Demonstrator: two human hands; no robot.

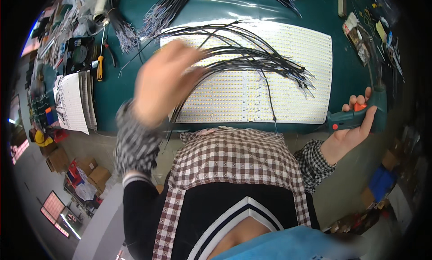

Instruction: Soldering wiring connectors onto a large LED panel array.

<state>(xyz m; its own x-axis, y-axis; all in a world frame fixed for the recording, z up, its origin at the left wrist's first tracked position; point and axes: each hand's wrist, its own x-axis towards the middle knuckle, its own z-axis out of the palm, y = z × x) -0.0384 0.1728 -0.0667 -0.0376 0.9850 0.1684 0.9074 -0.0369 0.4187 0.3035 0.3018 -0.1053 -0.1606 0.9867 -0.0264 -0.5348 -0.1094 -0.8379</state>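
A loose bundle of thin black wires (252,57) with pale tips lies across a large white sheet of LED boards (225,98) covered in small yellow chips. My left hand (168,75) is at the bundle's left end, its fingers around or just over the wires. Motion smears it, so whether it grips them cannot be made out. One wire strays down toward the sheet's near edge. Beyond the sheet's right edge, my right hand (360,109) is closed around the handle of a green pistol-grip tool (380,110) with an orange trigger and a red button.
The sheet rests on a green-covered table (121,98). More wire bundles (168,12) lie at the far side. To the left are a yellow-handled screwdriver (100,67), a black square fan (80,54) and stacked white boards (74,102). Scraps and a stained packet (356,37) sit far right.
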